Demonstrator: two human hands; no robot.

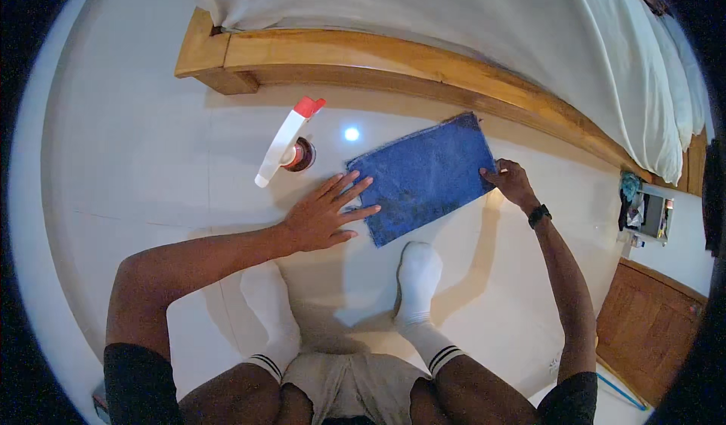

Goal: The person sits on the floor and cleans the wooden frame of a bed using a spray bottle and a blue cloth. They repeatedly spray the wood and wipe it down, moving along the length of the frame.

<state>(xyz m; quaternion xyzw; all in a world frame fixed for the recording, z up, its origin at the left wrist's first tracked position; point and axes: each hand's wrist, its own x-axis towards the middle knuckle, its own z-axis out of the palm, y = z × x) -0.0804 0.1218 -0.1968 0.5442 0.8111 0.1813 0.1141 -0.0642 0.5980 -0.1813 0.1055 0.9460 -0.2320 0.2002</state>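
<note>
A blue rectangular cloth [427, 175] with frayed edges and dark stains lies flat on the pale tiled floor, slightly slanted. My left hand [325, 213] is spread, its fingertips resting on the cloth's left edge. At the right edge my right hand [510, 183] pinches the cloth between thumb and fingers; a dark watch is on that wrist. Left of the cloth, beyond my left hand, stands a spray bottle [287, 141] with a white and red trigger head and a dark reddish body, seen from above.
A wooden bed frame [325, 51] with white bedding [454, 9] runs along the far side. My feet in white socks [418, 274] are close to the cloth's near edge. To the right are a small shelf [652, 213] with items and a brown wooden door [650, 327].
</note>
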